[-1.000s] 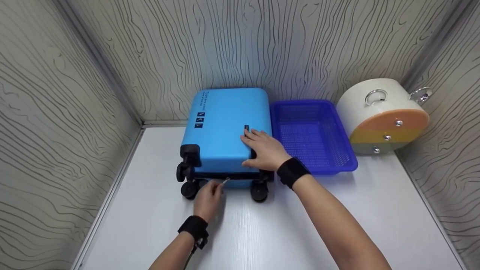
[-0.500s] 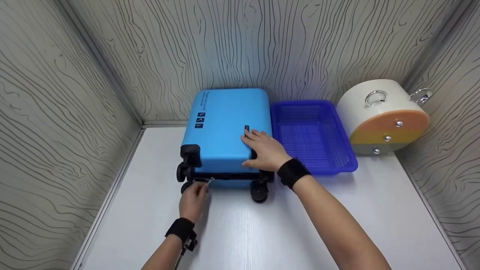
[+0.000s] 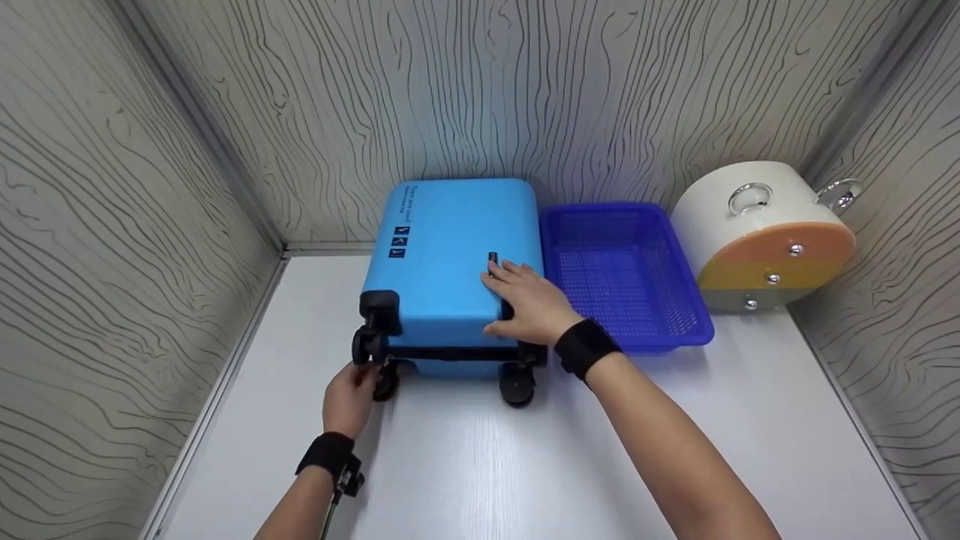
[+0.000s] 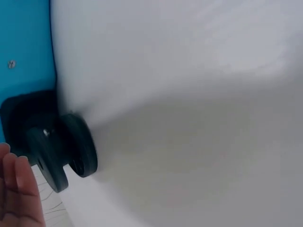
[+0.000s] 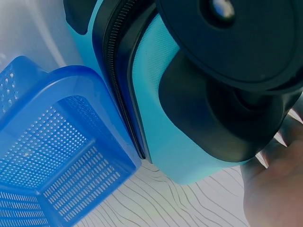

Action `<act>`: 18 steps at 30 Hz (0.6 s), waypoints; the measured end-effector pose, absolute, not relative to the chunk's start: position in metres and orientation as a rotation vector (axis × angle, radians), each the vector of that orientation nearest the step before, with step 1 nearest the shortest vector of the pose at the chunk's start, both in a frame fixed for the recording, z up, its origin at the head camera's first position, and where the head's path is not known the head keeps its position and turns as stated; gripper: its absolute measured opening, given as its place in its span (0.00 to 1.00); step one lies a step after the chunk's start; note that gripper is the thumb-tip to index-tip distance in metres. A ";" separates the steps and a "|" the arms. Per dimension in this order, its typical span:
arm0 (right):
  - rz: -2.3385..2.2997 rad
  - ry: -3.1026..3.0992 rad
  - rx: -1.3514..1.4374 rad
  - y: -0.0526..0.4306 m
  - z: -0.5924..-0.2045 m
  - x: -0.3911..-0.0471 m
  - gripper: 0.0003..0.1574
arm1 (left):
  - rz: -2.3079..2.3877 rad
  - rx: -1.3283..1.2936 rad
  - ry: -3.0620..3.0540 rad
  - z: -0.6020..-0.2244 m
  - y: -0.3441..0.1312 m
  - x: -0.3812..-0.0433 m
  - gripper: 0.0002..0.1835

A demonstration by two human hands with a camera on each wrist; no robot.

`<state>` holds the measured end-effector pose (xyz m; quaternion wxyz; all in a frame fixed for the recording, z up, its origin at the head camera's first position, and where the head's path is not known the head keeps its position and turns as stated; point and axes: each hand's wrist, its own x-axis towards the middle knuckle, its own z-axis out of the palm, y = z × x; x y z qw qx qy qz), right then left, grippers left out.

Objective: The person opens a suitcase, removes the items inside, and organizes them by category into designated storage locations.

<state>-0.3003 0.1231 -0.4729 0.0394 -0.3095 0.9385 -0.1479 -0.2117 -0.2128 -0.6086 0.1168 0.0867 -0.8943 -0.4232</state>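
A light blue hard-shell suitcase (image 3: pixel 457 232) lies flat on the white table, its black wheels (image 3: pixel 517 384) toward me. A dark zipper (image 3: pixel 457 352) runs along its near side, and its teeth show in the right wrist view. At the near left corner, my left hand (image 3: pixel 349 399) pinches the small metal zipper pull, with its fingertips partly hidden behind the wheels. Its curled fingers (image 4: pixel 23 177) show beside a double wheel (image 4: pixel 61 151) in the left wrist view. My right hand (image 3: pixel 531 304) rests spread on the suitcase's near right corner, fingers on the top shell.
Right against the suitcase's right side stands a blue perforated plastic basket (image 3: pixel 701 322). Farther right is a cream rounded box (image 3: pixel 720 206) with orange, yellow and green drawers and silver knobs. Wood-grain panels (image 3: pixel 480 90) enclose the table (image 3: pixel 480 472) at the back and both sides.
My left hand has slid leftward along the zipper with the pull, from near the middle of the suitcase's near side to its left corner. The right hand has stayed in place.
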 end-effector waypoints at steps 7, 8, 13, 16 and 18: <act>-0.480 2.874 -0.992 0.123 -0.472 -0.298 0.58 | -1.149 0.243 -2.667 -0.606 -0.226 -0.212 0.08; -0.475 2.874 -0.985 0.123 -0.472 -0.298 0.58 | -1.129 0.250 -2.674 -0.606 -0.228 -0.213 0.08; -0.435 2.879 -0.958 0.123 -0.473 -0.299 0.59 | -1.098 0.269 -2.681 -0.605 -0.241 -0.222 0.09; -0.428 2.882 -0.971 0.124 -0.473 -0.300 0.59 | -1.122 0.294 -2.678 -0.601 -0.246 -0.230 0.10; -0.424 2.883 -0.977 0.124 -0.474 -0.300 0.59 | -1.140 0.310 -2.679 -0.598 -0.249 -0.236 0.11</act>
